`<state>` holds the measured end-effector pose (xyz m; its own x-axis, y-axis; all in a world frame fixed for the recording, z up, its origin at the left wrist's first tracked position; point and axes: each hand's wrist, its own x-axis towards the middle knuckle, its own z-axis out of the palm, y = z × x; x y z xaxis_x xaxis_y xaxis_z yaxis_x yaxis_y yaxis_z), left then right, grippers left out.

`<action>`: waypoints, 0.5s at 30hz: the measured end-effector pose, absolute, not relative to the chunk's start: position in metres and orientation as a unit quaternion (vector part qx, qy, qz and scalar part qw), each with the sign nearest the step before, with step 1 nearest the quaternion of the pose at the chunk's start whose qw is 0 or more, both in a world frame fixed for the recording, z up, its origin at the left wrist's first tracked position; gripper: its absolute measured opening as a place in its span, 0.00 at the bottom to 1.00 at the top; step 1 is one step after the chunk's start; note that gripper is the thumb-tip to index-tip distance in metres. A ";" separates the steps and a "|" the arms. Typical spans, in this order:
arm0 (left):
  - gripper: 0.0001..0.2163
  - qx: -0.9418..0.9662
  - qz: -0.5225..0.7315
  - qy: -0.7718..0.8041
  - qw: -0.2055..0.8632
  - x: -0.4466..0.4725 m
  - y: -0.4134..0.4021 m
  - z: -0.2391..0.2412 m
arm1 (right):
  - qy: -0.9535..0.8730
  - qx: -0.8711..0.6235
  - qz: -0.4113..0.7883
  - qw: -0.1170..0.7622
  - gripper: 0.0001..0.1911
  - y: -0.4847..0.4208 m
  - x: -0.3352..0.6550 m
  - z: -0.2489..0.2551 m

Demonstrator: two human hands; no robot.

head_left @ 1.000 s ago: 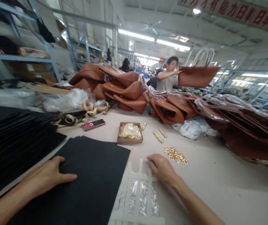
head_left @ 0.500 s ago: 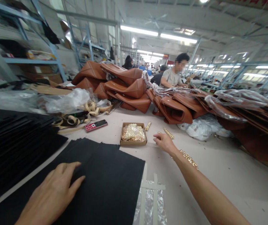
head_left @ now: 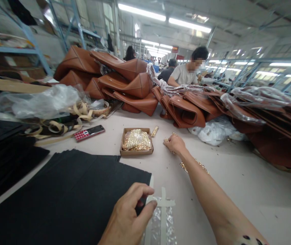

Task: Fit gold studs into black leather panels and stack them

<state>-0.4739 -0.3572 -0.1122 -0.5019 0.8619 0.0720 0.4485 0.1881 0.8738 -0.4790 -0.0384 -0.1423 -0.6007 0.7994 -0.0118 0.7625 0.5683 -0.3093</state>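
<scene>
My right hand [head_left: 175, 144] reaches far across the table and closes on a stack of gold metal pieces [head_left: 167, 140] beside a small cardboard box [head_left: 136, 152] heaped with gold hardware. A loose pile of gold pieces [head_left: 201, 165] lies partly hidden behind my right forearm. Close to me, my left hand [head_left: 129, 212] pinches the top edge of a white-framed clear plastic sheet [head_left: 163, 219] that lies against the corner of a stack of black sheets [head_left: 66, 194].
Brown leather bags [head_left: 125, 80] pile up across the back and right of the table, some under plastic wrap. A red phone [head_left: 88, 132], tan straps [head_left: 58, 127] and plastic bags lie at the left. A seated person [head_left: 186, 73] works behind the bags. Metal shelving stands at the left.
My right hand went from the plastic sheet out to the gold stacks and closed on one. My left hand slid right off the black sheets and pinched the plastic sheet's edge.
</scene>
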 end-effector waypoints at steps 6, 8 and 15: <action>0.13 0.265 0.612 0.688 0.287 -0.477 -0.305 -0.121 | -0.876 -0.358 0.246 0.209 0.12 -0.055 -0.466 -0.146; 0.17 0.230 0.636 0.687 0.267 -0.481 -0.284 -0.123 | -0.860 -0.326 0.305 0.248 0.16 -0.067 -0.462 -0.143; 0.23 0.209 0.685 0.667 0.205 -0.484 -0.232 -0.123 | -0.800 -0.240 0.442 0.327 0.23 -0.139 -0.435 -0.124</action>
<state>-0.4841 -0.2318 -0.1234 -0.8286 0.5597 0.0129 -0.0016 -0.0254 0.9997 -0.4353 -0.1390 -0.1243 -0.6703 0.6735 0.3116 0.0954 0.4946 -0.8639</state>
